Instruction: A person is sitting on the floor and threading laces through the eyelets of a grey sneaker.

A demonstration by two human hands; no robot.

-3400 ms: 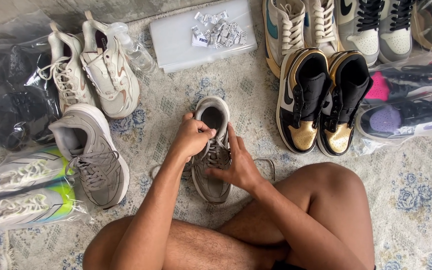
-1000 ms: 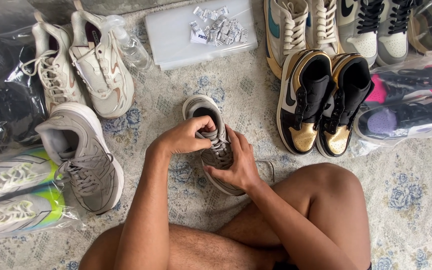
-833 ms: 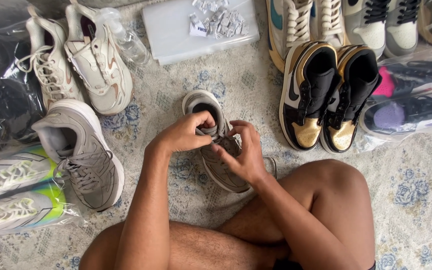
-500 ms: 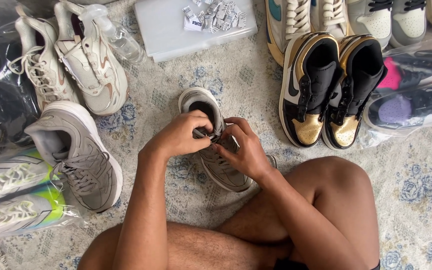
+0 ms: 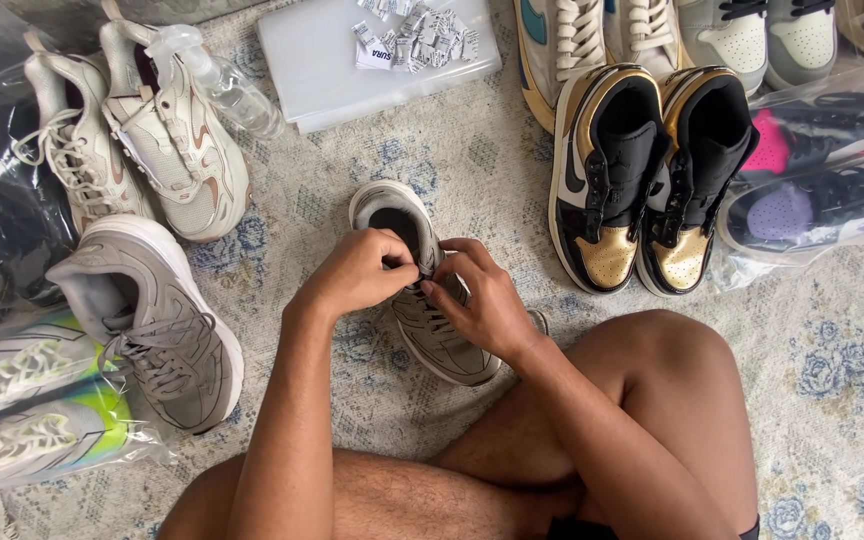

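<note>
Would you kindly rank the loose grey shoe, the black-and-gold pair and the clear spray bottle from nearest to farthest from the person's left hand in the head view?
Measured from the left hand:
1. Loose grey shoe, on the rug to the left, nearest.
2. Clear spray bottle, up and to the left, beside the cream shoes.
3. Black-and-gold pair, on the right, beyond the right hand.

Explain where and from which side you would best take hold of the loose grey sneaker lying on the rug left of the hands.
Grip the grey sneaker at its heel collar, coming from above at the far end. Its opening faces up and is unobstructed, so fingers can probably hook inside the rim with the thumb behind the heel. The laced toe end lies close beside the bagged white-and-yellow shoes, leaving less room there.
</note>
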